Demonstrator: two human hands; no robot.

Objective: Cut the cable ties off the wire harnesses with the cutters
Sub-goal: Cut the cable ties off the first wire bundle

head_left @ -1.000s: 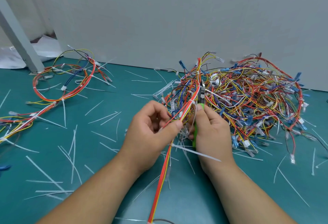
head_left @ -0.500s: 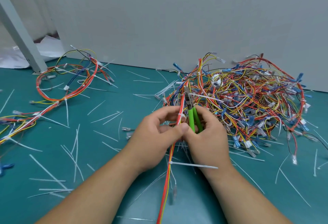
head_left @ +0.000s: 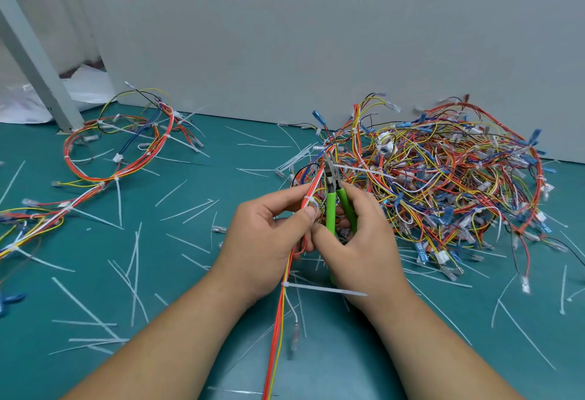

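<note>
My left hand (head_left: 269, 241) pinches a red, orange and yellow wire harness (head_left: 278, 330) between thumb and fingers, right at a white cable tie head (head_left: 308, 200). My right hand (head_left: 361, 241) grips the green-handled cutters (head_left: 332, 206), held upright with the jaws (head_left: 329, 163) pointing away from me beside the harness. A second white cable tie (head_left: 323, 288) sticks out sideways from the harness below my hands. The harness runs down between my forearms and out of the bottom of the view.
A big tangled pile of harnesses (head_left: 443, 184) lies to the right against the grey wall (head_left: 316, 35). Looped harnesses (head_left: 117, 152) lie at the left. Cut white tie strips (head_left: 133, 273) litter the teal mat. A grey post (head_left: 34, 60) stands at the far left.
The cutters have swung up into view, from tucked low in my right hand to upright with the jaws beside the harness. My left thumb has slid up the harness to a tie head.
</note>
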